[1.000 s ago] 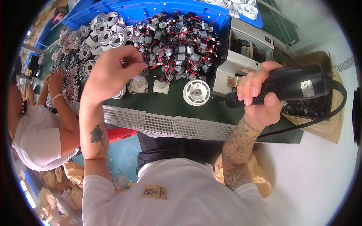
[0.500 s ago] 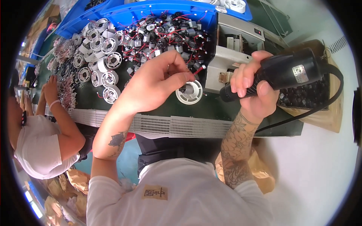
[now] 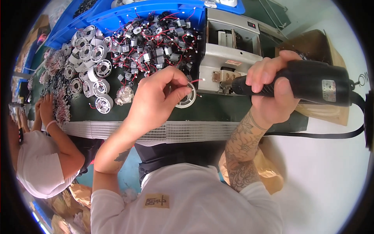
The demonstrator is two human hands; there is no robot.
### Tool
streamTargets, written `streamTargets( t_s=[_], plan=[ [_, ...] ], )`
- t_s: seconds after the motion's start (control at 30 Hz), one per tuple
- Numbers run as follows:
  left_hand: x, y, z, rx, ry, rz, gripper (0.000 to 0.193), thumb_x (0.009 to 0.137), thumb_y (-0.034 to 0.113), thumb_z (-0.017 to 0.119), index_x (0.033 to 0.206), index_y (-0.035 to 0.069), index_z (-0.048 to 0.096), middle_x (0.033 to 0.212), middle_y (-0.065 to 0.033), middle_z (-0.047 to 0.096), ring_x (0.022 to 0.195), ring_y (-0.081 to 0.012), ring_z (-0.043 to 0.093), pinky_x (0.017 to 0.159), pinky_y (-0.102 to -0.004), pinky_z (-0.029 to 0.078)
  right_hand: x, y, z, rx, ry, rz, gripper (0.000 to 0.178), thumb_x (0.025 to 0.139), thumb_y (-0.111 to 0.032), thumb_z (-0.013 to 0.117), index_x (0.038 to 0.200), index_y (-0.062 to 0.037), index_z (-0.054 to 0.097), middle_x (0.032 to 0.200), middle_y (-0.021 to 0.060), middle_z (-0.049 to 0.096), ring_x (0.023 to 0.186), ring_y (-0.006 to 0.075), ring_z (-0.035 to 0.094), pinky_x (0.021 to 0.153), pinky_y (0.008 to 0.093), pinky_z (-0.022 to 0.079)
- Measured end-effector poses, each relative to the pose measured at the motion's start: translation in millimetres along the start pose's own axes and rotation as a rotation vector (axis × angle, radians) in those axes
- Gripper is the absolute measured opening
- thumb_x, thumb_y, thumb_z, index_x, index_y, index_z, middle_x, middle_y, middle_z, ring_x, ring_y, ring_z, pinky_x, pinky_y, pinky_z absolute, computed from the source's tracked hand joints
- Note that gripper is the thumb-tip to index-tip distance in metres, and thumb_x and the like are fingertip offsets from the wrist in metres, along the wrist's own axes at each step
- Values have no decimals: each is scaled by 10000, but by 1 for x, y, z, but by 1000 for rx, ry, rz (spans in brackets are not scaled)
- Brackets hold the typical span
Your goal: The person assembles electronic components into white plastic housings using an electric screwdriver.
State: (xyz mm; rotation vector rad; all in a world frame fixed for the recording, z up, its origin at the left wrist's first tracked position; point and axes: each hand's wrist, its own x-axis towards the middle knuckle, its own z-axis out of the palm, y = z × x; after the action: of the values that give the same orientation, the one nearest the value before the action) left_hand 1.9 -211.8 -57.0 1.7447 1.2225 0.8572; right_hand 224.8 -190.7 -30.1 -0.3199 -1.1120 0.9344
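Note:
My left hand (image 3: pixel 154 99) is closed with thumb and fingers pinched at a white round plastic housing (image 3: pixel 188 100), over the dark green table. The hand covers much of the housing, and a short red wire with a white connector sticks out beyond it. My right hand (image 3: pixel 270 80) wraps around a black electric screwdriver (image 3: pixel 313 81) held almost level. Its tip points left, at the metal outlet of the grey screw feeder (image 3: pixel 212 58). Whether a screw is on the tip I cannot tell.
Small motors with red wires (image 3: pixel 156 46) lie heaped beyond my left hand. White housings (image 3: pixel 87 52) are piled farther left, beside wire bundles (image 3: pixel 58 74). Blue bins (image 3: pixel 113 17) stand behind. A black cable (image 3: pixel 319 135) hangs from the screwdriver. A co-worker (image 3: pixel 43 158) sits at left.
The screwdriver has moved up to the feeder's outlet with my right hand. My left hand stays at the housing, which is now more covered. The whole view has shifted slightly.

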Motion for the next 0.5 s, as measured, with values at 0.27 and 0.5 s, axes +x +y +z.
streamTargets(
  t_s=[0.27, 0.5],
  plan=[
    [-6, -22, 28, -12, 298, 34, 264, 810, 0, 692, 1048, 30, 581, 853, -40, 628, 724, -108, 573, 658, -245, 464, -6, 4, 3, -84, 53, 19, 492, 722, 6, 673, 1153, 107, 458, 646, 107, 547, 515, 165, 531, 486, 280, 461],
    [-5, -33, 36, 157, 451, 204, 373, 787, 13, 696, 1135, 30, 563, 970, -63, 591, 830, -157, 534, 703, -292, 444, -9, 2, 1, -48, -62, 90, 516, 732, -26, 683, 1167, 93, 432, 668, 98, 535, 528, 169, 519, 498, 297, 457]
  ],
)
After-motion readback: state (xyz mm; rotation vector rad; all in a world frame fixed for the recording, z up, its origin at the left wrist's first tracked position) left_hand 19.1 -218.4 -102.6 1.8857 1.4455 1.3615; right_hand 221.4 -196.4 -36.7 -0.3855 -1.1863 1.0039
